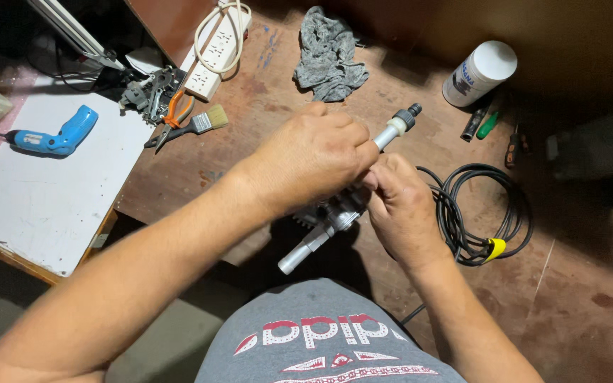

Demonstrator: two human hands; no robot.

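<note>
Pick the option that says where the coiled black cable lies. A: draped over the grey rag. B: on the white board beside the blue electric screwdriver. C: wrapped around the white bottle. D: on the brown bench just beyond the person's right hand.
D: the coiled black cable, bound with a yellow tie, lies on the brown bench just past the right hand, away from the other things.

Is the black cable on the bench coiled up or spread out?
Coiled. The black cable lies in stacked loops on the brown bench, bound by a yellow tie at the near side of the coil, beside the right hand.
</note>
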